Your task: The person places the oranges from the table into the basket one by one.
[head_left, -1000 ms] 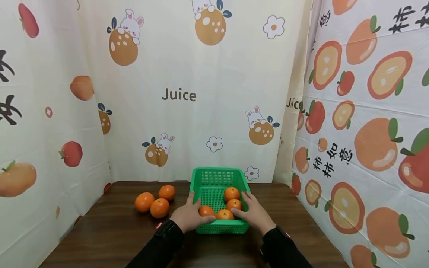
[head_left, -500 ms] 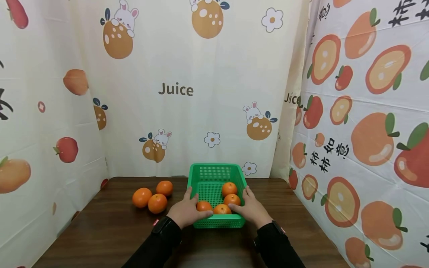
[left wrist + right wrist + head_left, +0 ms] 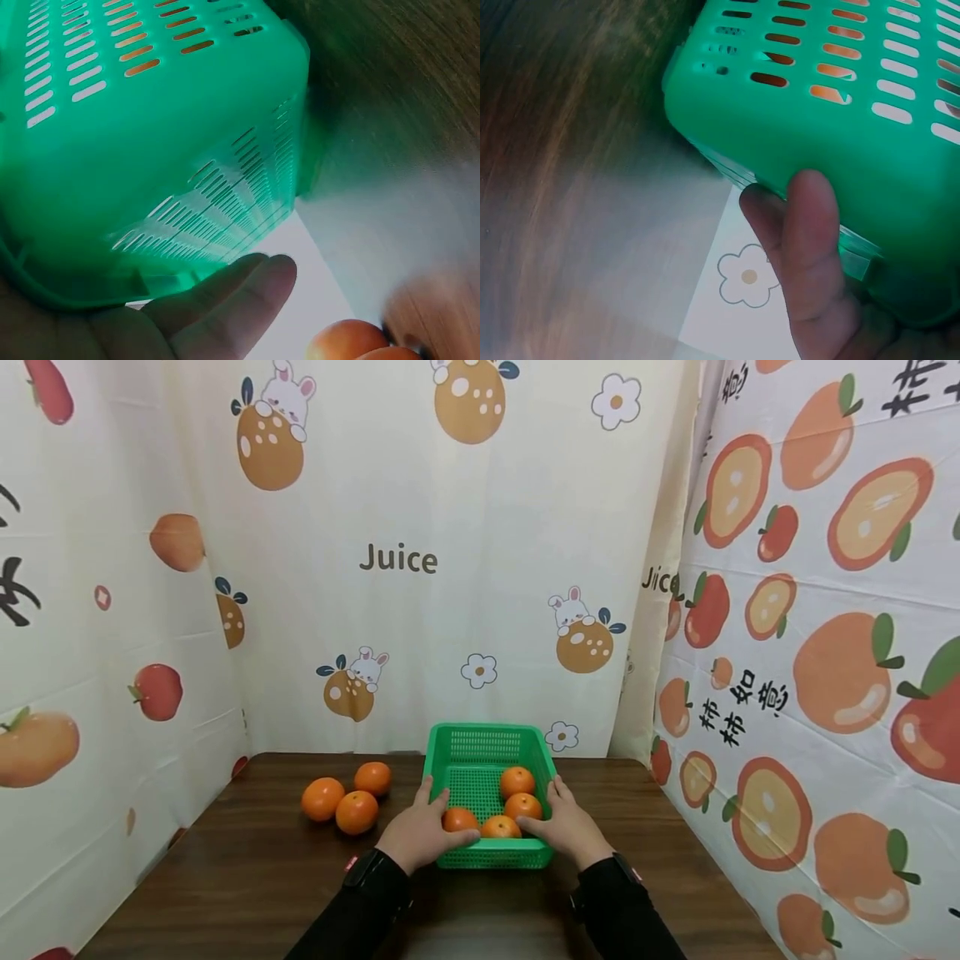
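A green plastic basket (image 3: 489,854) with slotted walls stands on the brown table in the head view, several oranges (image 3: 517,782) inside near its front and right. My left hand (image 3: 422,832) holds its left front corner, fingers along the outer side wall and thumb over the front rim. At the opposite corner my right hand (image 3: 567,828) holds the basket the same way, its thumb reaching over the rim beside an orange. Both wrist views show fingers (image 3: 244,300) against the outside of the basket; in the right wrist view two fingers (image 3: 810,240) extend along the wall.
Three more oranges (image 3: 357,812) lie together on the wooden table (image 3: 247,877), left of the basket. Fruit-printed curtains (image 3: 420,635) close off the back and both sides of the table.
The whole head view has shifted slightly upward in the picture. Both hands keep their places on the basket, and the oranges have not moved.
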Available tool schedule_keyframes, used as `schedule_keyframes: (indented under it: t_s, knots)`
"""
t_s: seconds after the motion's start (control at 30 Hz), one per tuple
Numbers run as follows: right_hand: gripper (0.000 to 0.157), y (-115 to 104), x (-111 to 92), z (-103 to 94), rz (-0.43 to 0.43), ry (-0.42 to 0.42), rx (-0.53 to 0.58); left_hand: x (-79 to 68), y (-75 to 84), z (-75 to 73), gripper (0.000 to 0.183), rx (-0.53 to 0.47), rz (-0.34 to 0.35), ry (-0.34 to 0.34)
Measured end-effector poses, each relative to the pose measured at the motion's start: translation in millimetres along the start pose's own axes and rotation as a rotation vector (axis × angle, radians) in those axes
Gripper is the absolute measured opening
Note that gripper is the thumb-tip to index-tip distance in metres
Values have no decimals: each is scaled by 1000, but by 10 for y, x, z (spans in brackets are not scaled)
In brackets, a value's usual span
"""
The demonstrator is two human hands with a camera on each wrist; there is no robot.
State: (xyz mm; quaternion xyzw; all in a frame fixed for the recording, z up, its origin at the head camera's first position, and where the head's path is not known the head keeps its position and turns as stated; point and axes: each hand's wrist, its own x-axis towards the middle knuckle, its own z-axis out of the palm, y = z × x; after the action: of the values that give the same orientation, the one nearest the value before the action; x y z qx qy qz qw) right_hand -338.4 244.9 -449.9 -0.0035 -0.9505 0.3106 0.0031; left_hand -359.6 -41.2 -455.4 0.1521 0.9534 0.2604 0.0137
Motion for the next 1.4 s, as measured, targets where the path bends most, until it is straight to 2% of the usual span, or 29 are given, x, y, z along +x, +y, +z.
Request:
schedule_keyframes:
  t_s: [0.3, 0.5, 0.6, 0.7, 0.87, 1.03, 1.27, 1.4]
  knots:
    - [106, -15, 20, 19, 21, -11, 11, -95, 11, 14, 105, 32, 6, 58]
    - [106, -38, 28, -5, 20, -4, 11, -145, -60, -128, 101, 33, -16, 139]
    - [106, -40, 26, -17, 25, 0, 11, -163, -182, -247, 97, 16, -27, 218]
    - [107, -34, 23, -20, 29, 6, 15, -169, -345, -348, 82, 14, -26, 306]
    - [106, -23, 13, -9, 30, 7, 23, -148, -639, -400, 56, 92, -23, 403]
    - [105, -24, 14, -1, 28, 5, 13, -131, -819, -396, 55, 148, -37, 385]
    - [106, -12, 45, 6, 35, -2, 14, -121, -912, -388, 54, 198, -96, 267]
    - [105, 8, 72, 20, 40, -5, 5, -113, -981, -370, 48, 233, -85, 268]
